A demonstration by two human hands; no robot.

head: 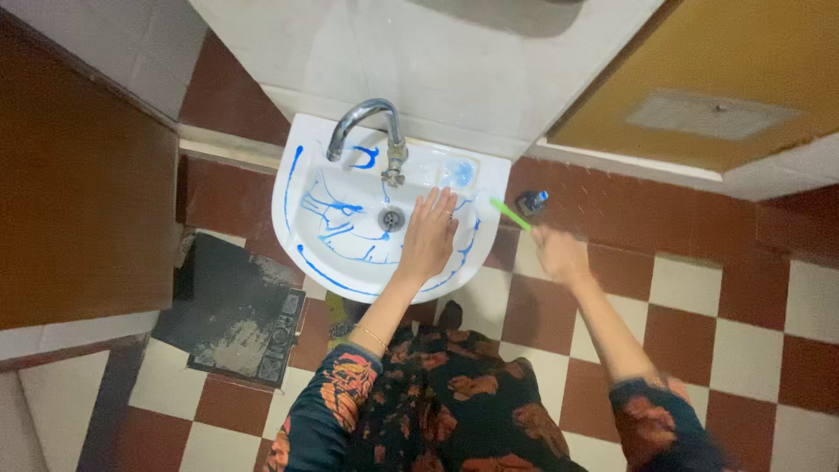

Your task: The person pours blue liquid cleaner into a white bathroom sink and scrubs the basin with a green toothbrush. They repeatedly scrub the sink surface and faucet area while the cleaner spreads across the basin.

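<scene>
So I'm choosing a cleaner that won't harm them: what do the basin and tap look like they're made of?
Basin: probably glazed white ceramic, smooth and glossy, streaked with blue liquid. Tap: metal, likely chrome-plated, with bright curved highlights. Left hand lies flat inside the basin.

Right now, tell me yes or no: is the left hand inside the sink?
Yes: the left hand lies flat in the sink, by the drain.
</scene>
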